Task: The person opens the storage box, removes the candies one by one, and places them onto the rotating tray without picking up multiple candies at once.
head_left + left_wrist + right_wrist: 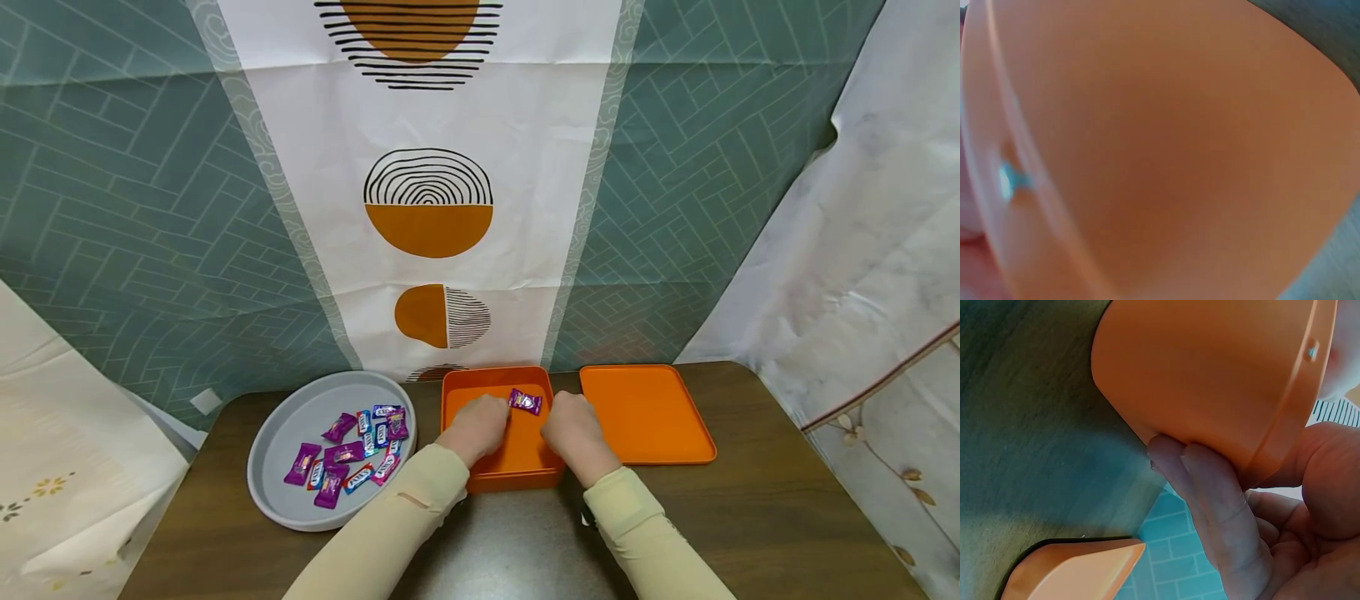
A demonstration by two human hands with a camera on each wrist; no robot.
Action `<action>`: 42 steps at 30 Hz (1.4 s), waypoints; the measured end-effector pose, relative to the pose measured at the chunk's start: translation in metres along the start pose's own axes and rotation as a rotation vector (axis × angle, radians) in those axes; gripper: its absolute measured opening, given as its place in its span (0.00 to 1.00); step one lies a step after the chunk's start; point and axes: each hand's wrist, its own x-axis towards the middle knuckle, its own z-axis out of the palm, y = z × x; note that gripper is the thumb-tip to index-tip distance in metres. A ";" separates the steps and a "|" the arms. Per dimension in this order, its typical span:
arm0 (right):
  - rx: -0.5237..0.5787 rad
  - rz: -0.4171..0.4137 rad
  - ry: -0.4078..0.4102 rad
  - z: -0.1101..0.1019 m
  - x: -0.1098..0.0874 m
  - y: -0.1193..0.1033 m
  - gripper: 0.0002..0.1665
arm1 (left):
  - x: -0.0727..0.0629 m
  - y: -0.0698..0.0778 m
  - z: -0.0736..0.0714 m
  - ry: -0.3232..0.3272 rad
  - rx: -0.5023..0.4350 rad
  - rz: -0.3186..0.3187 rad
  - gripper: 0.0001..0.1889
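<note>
An orange box (517, 479) with low walls stands in the middle of the table, a purple-wrapped candy (526, 402) lying inside. My left hand (480, 427) grips the box at its left side; in the left wrist view the box's orange wall (1179, 125) fills most of the picture, with a bit of finger at the left edge. On the other side, my right hand (576, 433) holds the right wall. The right wrist view shows its fingers (1210, 500) against the outside of the wall (1197, 375) and the thumb over the rim.
A round grey tray (270, 492) on the left holds several purple-wrapped candies (303, 463) and small blue, red and pink wrapped ones (358, 478). Right of the box lies an orange lid-like tray (645, 417). A patterned cloth (525, 208) hangs behind the brown table (750, 500).
</note>
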 end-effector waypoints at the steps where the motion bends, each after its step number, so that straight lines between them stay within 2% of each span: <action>1: 0.002 0.004 -0.004 0.000 0.000 0.000 0.20 | -0.001 0.000 0.000 0.008 0.009 0.003 0.09; 8: 0.003 0.014 -0.007 0.000 -0.001 -0.001 0.20 | -0.004 -0.004 0.001 0.089 0.054 0.020 0.03; 13: -0.017 -0.014 0.005 0.000 -0.001 0.000 0.19 | -0.007 -0.008 0.001 0.148 0.080 0.047 0.02; 26: 0.002 -0.001 -0.008 -0.002 -0.002 -0.002 0.19 | -0.007 -0.013 -0.001 0.127 0.031 0.041 0.06; 30: 0.001 0.002 -0.007 -0.002 -0.002 -0.002 0.20 | -0.006 -0.017 0.000 0.143 0.019 0.060 0.06; 33: -0.004 0.000 -0.006 -0.003 -0.002 -0.002 0.20 | -0.007 -0.019 0.001 0.179 0.018 0.072 0.05; 40: -0.013 -0.011 -0.007 -0.002 -0.003 -0.001 0.18 | -0.012 -0.021 -0.003 0.225 0.061 -0.006 0.04; 42: -0.011 -0.011 -0.010 -0.001 -0.002 -0.001 0.17 | -0.013 -0.021 -0.006 0.225 0.042 -0.029 0.05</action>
